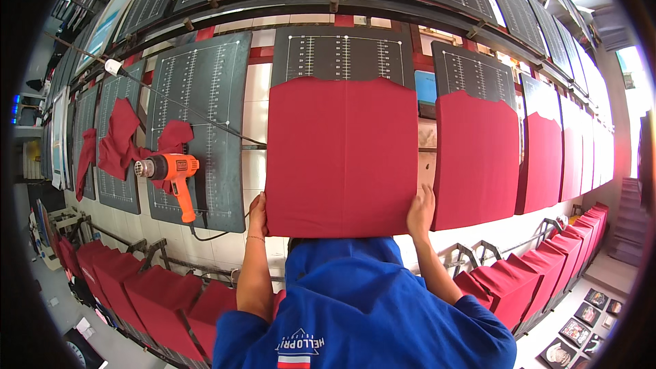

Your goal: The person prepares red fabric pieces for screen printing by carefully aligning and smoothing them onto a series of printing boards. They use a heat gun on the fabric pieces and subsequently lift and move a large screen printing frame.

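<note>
A dark red T-shirt (343,157) lies stretched flat over a printing board, with a faint crease down its middle. Above its upper edge shows the dark board (346,55), marked with white rulers. At the lower left edge of the shirt is my left hand (257,216), its fingers closed against the cloth and partly hidden by the board's side. My right hand (420,212) rests at the lower right edge, fingers stretched upward along the cloth. An orange heat gun (175,176) lies on the neighbouring board to the left, over crumpled red cloth (121,138).
More red-covered boards (476,160) run off to the right. Behind me, another row of boards carries red shirts (164,294). A dark metal rail (301,8) crosses beyond. A cable (205,117) stretches over the left boards, and a blue object (426,87) sits between two boards.
</note>
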Demonstrator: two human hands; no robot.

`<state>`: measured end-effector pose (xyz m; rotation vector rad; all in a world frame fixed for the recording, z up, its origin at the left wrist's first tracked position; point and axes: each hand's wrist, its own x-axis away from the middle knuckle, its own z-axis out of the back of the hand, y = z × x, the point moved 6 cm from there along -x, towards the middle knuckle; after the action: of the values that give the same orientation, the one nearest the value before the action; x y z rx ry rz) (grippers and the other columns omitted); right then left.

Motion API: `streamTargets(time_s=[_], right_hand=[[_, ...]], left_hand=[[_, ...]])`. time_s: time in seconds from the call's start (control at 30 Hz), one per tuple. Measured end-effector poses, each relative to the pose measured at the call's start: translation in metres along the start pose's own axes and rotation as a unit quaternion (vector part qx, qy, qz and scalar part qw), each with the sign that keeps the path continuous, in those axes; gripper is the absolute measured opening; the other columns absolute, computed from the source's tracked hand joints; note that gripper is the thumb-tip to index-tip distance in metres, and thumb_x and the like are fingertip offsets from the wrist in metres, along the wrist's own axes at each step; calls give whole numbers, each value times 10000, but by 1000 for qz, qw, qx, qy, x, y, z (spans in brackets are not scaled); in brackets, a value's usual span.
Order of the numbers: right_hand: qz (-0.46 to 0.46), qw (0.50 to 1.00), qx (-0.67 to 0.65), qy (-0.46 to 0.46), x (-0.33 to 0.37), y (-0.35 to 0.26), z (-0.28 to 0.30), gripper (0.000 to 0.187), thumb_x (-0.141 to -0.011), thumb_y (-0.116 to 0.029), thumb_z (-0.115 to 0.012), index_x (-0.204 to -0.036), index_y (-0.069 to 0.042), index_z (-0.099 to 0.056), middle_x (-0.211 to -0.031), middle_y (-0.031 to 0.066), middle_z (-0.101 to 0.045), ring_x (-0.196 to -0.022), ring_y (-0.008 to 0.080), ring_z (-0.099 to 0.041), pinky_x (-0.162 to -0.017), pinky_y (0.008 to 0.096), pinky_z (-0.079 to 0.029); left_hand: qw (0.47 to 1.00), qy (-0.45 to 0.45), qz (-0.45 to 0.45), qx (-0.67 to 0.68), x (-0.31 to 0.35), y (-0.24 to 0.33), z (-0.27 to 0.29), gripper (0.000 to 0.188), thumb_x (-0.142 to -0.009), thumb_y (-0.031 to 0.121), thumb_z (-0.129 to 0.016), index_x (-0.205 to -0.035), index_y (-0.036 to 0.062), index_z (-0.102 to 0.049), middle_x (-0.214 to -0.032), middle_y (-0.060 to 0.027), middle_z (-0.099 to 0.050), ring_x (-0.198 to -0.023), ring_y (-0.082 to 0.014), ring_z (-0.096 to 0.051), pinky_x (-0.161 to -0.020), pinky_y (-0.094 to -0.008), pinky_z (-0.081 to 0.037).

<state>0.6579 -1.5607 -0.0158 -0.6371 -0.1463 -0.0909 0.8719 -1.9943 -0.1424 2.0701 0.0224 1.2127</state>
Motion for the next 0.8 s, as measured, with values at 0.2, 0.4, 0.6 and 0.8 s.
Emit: streamTargets(time_s=[0.2, 0.4, 0.6, 0.8], right_hand=[[529, 793, 210, -217, -37, -162, -85, 662, -961, -466, -560, -1525, -144, -427, -1605, 127, -369, -1503, 345, -296, -1241, 522, -201], [494, 845, 203, -32, -168, -237, -110, 703, -977, -471, -516, -1498, -12, -406, -1565, 150, -420, -1466, 373, -346, -1224, 497, -258], [636, 645, 90, -415, 105, -137, -121, 799, -920, -624, -534, -1544, -142, -404, -1611, 115, -381, -1501, 293, -343, -1252, 520, -203], [468, 868, 164, -32, -160, -267, -133, 684, -942, -437, -560, -1449, 5, -436, -1553, 189, -418, -1479, 385, -312, -1223, 482, -263]], left_hand=[[1000, -21, -10, -20, -13, -8, 1, 533, -1053, 481, -507, -1341, 36, -568, -1236, -142, -674, -1124, -268, -671, -919, -412, -576], [995, 40, -20, -88, 2, 6, -7, 456, -1067, 454, -503, -1148, 31, -652, -1038, -86, -697, -945, -182, -669, -825, -329, -551], [953, 116, -96, -264, 52, -30, 50, 530, -1106, 431, -377, -1075, -16, -661, -943, -93, -674, -831, -158, -618, -722, -289, -504], [869, 214, -146, -422, 127, -63, 79, 514, -1088, 393, -417, -1114, -59, -660, -1009, -159, -693, -943, -239, -629, -875, -359, -481]])
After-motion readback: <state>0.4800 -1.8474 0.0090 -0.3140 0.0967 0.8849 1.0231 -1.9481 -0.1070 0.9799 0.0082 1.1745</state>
